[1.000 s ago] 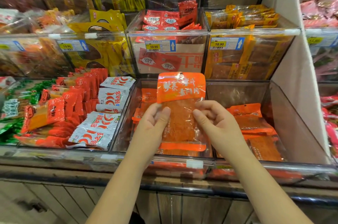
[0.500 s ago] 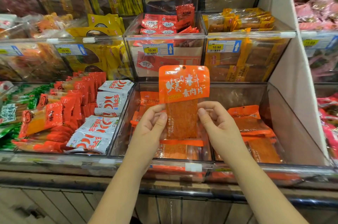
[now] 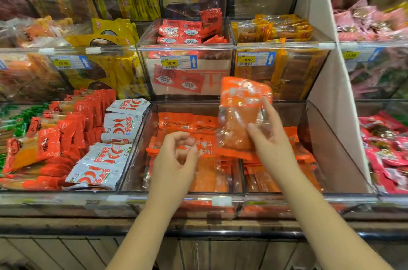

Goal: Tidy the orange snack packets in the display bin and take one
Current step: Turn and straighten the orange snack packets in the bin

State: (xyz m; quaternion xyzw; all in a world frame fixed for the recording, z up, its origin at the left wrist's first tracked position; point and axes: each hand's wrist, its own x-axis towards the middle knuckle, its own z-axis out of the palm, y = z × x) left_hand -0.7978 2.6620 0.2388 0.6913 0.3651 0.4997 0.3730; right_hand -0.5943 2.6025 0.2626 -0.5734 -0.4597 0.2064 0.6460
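Left hand released; right hand holds packet.

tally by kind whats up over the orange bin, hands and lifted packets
hands: 2, left hand empty, right hand gripping
orange packet lifted: 1
total: 3

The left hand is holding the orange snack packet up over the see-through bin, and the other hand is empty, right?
Not quite. The head view shows the right hand holding the orange snack packet up over the see-through bin. The left hand is the empty one, fingers curled loosely above the packets lying in the bin.
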